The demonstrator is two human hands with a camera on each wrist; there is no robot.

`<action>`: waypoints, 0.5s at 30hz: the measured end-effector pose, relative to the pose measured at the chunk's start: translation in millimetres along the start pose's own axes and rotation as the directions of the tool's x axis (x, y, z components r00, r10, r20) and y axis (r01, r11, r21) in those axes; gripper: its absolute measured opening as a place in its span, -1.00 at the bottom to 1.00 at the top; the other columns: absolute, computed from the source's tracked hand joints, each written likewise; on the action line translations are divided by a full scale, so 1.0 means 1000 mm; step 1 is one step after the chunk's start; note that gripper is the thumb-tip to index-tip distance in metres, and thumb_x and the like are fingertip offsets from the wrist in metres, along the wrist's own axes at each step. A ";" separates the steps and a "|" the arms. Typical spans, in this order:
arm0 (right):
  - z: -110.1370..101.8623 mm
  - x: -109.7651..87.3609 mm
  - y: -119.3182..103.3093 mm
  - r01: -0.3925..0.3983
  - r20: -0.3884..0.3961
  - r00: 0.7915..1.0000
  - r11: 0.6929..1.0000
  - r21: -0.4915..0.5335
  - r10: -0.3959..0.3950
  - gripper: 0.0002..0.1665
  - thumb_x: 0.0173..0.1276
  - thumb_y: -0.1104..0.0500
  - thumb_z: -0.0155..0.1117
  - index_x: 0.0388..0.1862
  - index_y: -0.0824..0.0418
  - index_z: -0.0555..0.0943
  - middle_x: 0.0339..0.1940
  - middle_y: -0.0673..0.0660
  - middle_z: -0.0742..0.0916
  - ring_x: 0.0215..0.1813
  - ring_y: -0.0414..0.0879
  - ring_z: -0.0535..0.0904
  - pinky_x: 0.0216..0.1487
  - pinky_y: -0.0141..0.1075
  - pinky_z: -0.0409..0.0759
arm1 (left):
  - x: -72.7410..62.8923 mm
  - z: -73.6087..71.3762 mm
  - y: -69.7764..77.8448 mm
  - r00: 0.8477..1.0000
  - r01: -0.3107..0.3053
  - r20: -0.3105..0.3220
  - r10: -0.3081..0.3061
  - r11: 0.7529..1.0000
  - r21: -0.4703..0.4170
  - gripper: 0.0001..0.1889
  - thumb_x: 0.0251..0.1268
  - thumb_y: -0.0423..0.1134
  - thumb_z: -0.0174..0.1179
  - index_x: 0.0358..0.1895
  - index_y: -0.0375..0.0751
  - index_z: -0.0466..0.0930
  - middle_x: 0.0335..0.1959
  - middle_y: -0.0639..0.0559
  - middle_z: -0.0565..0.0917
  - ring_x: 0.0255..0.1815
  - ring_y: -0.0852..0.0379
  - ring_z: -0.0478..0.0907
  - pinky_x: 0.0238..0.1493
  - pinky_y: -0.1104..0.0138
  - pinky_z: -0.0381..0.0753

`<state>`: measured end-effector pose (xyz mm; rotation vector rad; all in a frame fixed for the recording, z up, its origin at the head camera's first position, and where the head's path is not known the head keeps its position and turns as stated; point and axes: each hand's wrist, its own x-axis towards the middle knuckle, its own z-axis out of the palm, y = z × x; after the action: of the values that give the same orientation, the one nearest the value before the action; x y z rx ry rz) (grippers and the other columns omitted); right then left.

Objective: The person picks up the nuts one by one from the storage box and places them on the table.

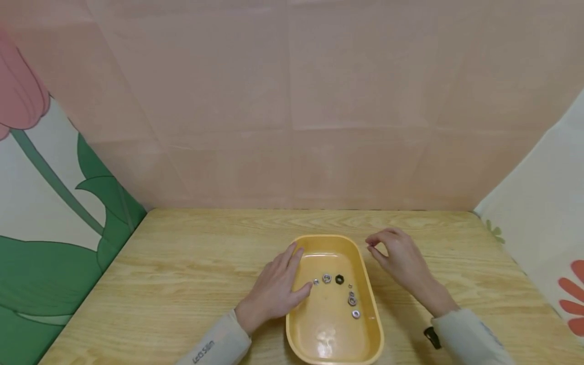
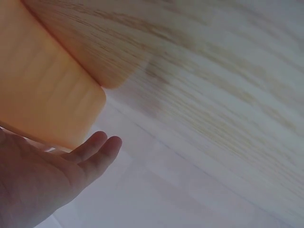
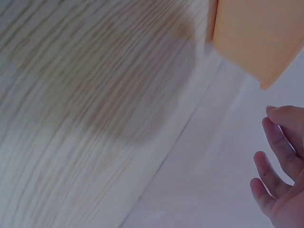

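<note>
A yellow tray [image 1: 334,350] lies on the table with several nuts inside. Among them are a black nut [image 1: 339,279], a silver nut [image 1: 327,278], a smaller silver nut [image 1: 316,282] and a tiny nut [image 1: 350,286]. Closer to the tray's right wall sit another silver nut [image 1: 352,301] and a flanged-looking one [image 1: 356,314]. My left hand [image 1: 276,286] rests over the left rim, fingers extended and thumb above the inside. Beyond the right rim, my right hand [image 1: 401,256] is raised with thumb and index fingertips together; whether something tiny is between them cannot be made out.
The wooden table [image 1: 205,253] extends on both sides of the tray. A plain pinkish cloth [image 1: 292,167] hangs behind it, with flower-printed cloths at the left [image 1: 45,203] and right [image 1: 538,203]. A dark object [image 1: 432,337] shows at the right cuff.
</note>
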<state>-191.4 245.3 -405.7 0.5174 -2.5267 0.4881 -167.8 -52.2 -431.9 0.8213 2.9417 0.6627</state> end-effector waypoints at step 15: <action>-0.015 -0.011 0.030 0.025 -0.031 0.999 0.999 -0.036 -0.026 -0.80 -0.01 0.41 0.52 -0.36 0.24 0.74 -0.36 0.14 0.79 -0.17 0.18 0.64 -0.14 0.08 0.59 | -0.001 0.000 0.001 1.000 0.002 -0.004 -0.002 1.000 -0.003 -0.17 0.41 0.21 -0.04 0.59 -0.17 -0.02 0.63 -0.19 0.00 0.55 -0.20 0.17 0.45 -0.12 0.29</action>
<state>-189.7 280.9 -407.0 0.5246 -2.4912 0.4377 -166.4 -52.5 -431.3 0.8171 2.9437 0.6698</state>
